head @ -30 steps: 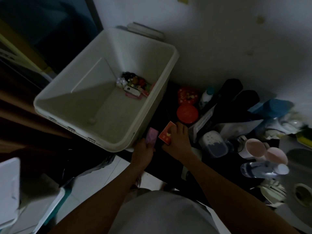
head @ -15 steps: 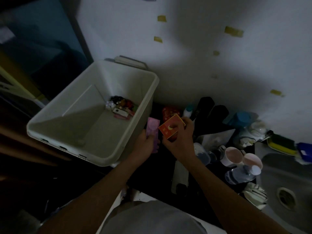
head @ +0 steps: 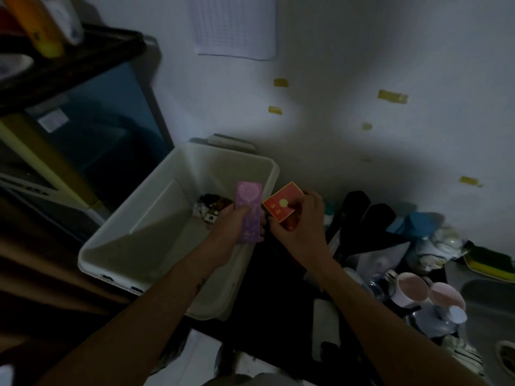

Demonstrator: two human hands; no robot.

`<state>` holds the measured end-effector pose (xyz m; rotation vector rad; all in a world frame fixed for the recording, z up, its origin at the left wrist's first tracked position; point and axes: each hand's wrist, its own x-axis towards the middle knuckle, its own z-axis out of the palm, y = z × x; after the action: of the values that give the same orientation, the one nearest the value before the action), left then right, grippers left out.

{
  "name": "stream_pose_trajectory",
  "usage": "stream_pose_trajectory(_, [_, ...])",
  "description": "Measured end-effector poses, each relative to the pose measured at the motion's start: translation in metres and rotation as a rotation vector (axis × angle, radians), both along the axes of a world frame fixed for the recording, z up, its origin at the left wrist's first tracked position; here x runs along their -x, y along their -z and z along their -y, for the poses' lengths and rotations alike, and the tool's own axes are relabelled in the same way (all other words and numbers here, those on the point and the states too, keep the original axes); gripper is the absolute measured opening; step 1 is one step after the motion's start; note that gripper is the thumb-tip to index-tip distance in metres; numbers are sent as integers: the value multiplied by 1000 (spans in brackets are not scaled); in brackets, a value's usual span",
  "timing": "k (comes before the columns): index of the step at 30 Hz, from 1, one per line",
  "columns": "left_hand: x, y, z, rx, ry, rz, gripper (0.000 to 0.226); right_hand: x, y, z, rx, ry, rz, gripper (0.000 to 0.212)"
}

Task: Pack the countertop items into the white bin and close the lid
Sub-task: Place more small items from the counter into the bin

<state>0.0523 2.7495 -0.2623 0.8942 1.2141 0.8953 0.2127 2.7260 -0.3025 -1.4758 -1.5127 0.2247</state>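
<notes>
My left hand [head: 235, 228] grips purple box [head: 249, 211] over white bin [head: 178, 174]; right hand [head: 299, 222] grips red box [head: 282, 201].

The person is wearing a grey garment [head: 245, 381]; only a small rounded patch of it is showing at the bottom edge of the head view, plain and dim. The left forearm [head: 156, 307] and the right forearm [head: 376, 310] are both showing bare along their whole visible length, and the left hand [head: 237, 227] and right hand [head: 301, 227] are showing bare too. The left forearm is carrying a small dark mark [head: 201, 283] just below the wrist; its shape is too dim to make out.
</notes>
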Motion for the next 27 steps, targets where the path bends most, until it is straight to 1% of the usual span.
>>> stream_pose_trajectory(4, [36, 3, -24, 55, -90, -26, 25, 28, -8, -21, 54, 8, 130, 57])
stream_pose_trajectory(6, [56, 14, -39, 60, -120, -65, 41, 43, -10, -32, 110, 6, 189, 63])
stream_pose_trajectory(7, [65, 23, -47, 65, -110, -76, 45, 50, -10, -38, 128, 6, 222, 64])
stream_pose_trajectory(10, [89, 25, -57, 57, -75, -150, 36, 76, -8, -53, 191, -15, 282, 61])
stream_pose_trajectory(11, [94, 24, -58, 62, -62, -150, 35, 84, -7, -57, 217, -32, 291, 62])
stream_pose_trajectory(15, [116, 38, -77, 105, -28, -150, 37, 117, -3, -76, 304, -70, 314, 71])
stream_pose_trajectory(20, [148, 65, -101, 145, 72, -269, 31, 147, 7, -94, 488, -35, 342, 79])
stream_pose_trajectory(22, [157, 75, -111, 161, 84, -318, 23, 156, 17, -99, 585, -34, 340, 78])
stream_pose_trajectory(24, [167, 87, -119, 202, 101, -305, 14, 163, 28, -102, 663, -19, 318, 78])
stream_pose_trajectory(25, [171, 94, -122, 216, 127, -303, 13, 167, 33, -102, 702, -12, 299, 80])
stream_pose_trajectory(26, [176, 99, -124, 204, 178, -335, 19, 171, 41, -104, 726, -9, 283, 81])
stream_pose_trajectory(27, [179, 108, -126, 176, 226, -370, 31, 176, 47, -105, 759, -2, 268, 81])
